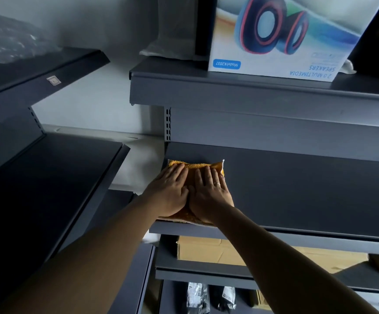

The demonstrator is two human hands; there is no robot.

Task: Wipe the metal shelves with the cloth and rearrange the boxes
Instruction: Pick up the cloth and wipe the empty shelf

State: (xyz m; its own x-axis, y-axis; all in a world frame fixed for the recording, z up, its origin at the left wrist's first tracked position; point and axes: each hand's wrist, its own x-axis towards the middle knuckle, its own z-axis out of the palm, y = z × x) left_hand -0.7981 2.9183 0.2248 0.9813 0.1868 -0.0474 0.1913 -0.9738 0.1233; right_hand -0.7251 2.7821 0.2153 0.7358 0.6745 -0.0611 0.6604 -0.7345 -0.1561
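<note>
Your left hand (169, 192) and right hand (209, 194) lie flat side by side, thumbs touching and fingers straight, pressing down the orange cloth (194, 167) beneath them on the metal shelf (297, 189), whose bare surface stretches right of your hands, with the speaker box (286, 37) above them.

middle shelf (308, 191): open rightward | overhead: upper shelf (229, 91) | left rear: slotted upright (168, 123)
</note>
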